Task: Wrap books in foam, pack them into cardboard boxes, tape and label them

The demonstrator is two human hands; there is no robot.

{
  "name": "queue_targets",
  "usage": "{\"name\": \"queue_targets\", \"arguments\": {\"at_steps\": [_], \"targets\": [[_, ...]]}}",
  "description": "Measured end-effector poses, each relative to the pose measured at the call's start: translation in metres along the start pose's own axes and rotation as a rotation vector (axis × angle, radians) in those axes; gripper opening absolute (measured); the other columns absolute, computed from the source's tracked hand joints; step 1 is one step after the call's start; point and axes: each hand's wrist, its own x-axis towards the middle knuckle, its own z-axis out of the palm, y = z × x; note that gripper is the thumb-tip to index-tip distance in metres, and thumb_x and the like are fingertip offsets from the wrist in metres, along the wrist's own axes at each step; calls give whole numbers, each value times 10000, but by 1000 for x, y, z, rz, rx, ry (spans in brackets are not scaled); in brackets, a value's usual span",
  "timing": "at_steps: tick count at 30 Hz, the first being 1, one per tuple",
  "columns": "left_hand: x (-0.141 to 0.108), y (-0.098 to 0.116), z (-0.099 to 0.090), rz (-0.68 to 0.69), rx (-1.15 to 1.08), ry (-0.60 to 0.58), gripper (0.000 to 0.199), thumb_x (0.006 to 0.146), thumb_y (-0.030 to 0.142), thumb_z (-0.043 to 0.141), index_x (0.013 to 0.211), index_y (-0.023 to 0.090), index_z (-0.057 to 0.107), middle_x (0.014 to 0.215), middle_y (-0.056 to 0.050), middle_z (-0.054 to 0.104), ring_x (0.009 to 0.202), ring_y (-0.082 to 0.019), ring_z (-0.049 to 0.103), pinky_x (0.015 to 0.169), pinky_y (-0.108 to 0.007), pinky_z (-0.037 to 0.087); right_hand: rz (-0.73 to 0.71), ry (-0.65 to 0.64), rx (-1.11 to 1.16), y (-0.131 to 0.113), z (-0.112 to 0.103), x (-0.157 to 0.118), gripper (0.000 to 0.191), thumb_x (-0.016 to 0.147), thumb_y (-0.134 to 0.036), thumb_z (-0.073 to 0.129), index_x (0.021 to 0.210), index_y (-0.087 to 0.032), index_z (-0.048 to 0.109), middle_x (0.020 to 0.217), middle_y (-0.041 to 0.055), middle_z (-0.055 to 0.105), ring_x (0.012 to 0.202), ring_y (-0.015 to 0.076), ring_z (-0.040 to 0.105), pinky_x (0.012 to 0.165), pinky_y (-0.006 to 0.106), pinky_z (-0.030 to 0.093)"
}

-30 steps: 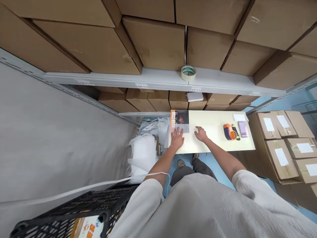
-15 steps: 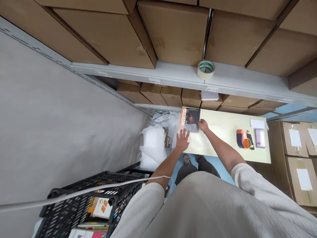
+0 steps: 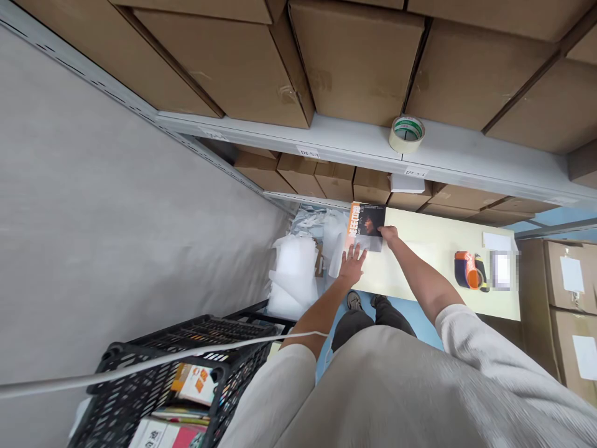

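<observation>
A book (image 3: 370, 219) with a dark cover and an orange strip with white characters lies at the left end of the pale table. Thin translucent wrapping (image 3: 373, 243) lies over its lower part. My left hand (image 3: 352, 264) is spread flat over the book's lower left corner and the wrapping, fingers apart. At the book's right edge my right hand (image 3: 390, 234) has its fingers pinched together. Whether the wrapping's edge is also between those fingers is too small to tell.
On the table (image 3: 420, 249) stand an orange tape dispenser (image 3: 470, 271) and a white label sheet (image 3: 496, 241). White wrapping sheets (image 3: 293, 267) are piled to the left. A black crate (image 3: 153, 379) holds books. Shelves of cartons (image 3: 359, 62) carry a tape roll (image 3: 407, 134).
The view has shifted, so the whole scene sits farther right. My right fingers now overlap the book's right edge slightly more; my left hand stays spread at the lower left corner.
</observation>
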Motion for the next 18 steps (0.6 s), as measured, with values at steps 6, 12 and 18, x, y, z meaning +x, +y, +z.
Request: {"name": "queue_targets", "arguments": {"at_steps": [6, 12, 18], "targets": [[0, 1, 1, 10, -6, 18, 1021, 965, 428, 732, 1805, 325, 161, 1887, -115, 13, 1735, -417, -22, 1369, -688, 88, -29, 53, -54, -4, -3, -3, 358, 738, -290, 808, 1069, -194, 711, 936, 55, 785, 908, 235, 739, 802, 307, 550], [-3, 2, 1, 11, -35, 35, 1048, 953, 398, 731, 1810, 314, 132, 1889, -120, 18, 1736, -417, -18, 1371, -697, 50, -213, 8, -274, -11, -15, -16, 106, 871, -304, 709, 957, -261, 753, 994, 34, 811, 1047, 282, 738, 1035, 452, 525], [-2, 3, -5, -15, -25, 51, 1034, 949, 486, 720, 1804, 312, 165, 1887, -141, 52, 1732, -447, 17, 1352, -725, 42, -475, 51, -131, -11, -42, -35, 407, 970, -398, 580, 1300, -249, 765, 1107, 32, 819, 1061, 258, 706, 1031, 385, 551]]}}
